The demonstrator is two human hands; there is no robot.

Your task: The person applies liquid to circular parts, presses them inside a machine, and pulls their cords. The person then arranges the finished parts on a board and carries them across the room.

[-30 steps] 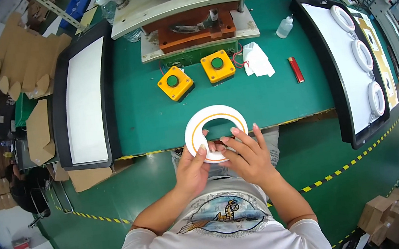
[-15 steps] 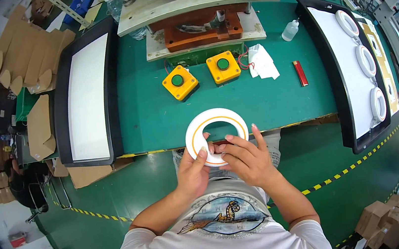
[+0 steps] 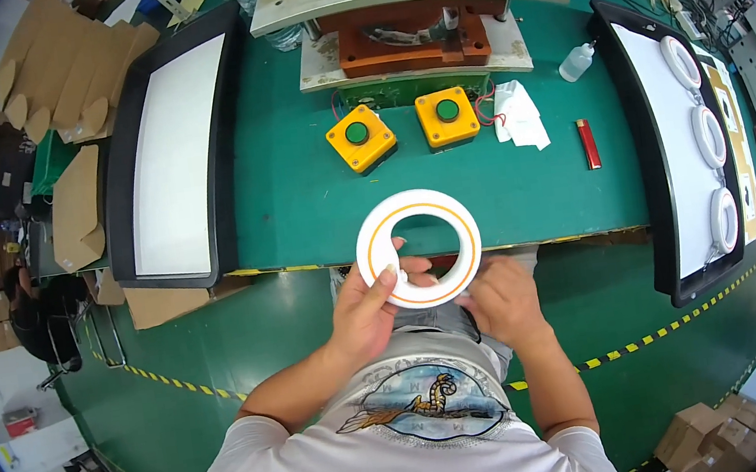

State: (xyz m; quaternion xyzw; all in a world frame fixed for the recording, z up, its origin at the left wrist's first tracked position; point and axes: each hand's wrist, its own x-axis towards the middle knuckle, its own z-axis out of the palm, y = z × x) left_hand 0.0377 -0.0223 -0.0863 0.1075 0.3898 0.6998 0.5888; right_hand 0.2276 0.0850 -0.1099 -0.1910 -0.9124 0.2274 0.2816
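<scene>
A white ring-shaped part [image 3: 378, 243] with a thin orange line round its face is held over my lap, just off the bench's near edge. My left hand [image 3: 367, 317] grips it at the lower left, thumb on the face and fingers passing behind and showing through the opening. By the ring's lower right rim is my right hand [image 3: 507, 300], its fingers curled together. Whatever those fingers may pinch is hidden. On the bench beyond stand two yellow boxes, a left push-button box [image 3: 360, 139] and a right push-button box [image 3: 447, 117], each with a green button.
A press with a brown fixture [image 3: 416, 43] stands at the back. To the left is a black tray [image 3: 120, 225] with a white liner; the right black tray [image 3: 662, 201] bears three similar rings. A small bottle [image 3: 577, 62], white tissue [image 3: 520, 115] and red lighter-like object [image 3: 589, 144] lie on the bench.
My right hand has moved off the ring's face to beside its lower right rim, and its fingers have curled in. The ring now faces more squarely up. The whole view has shifted slightly.
</scene>
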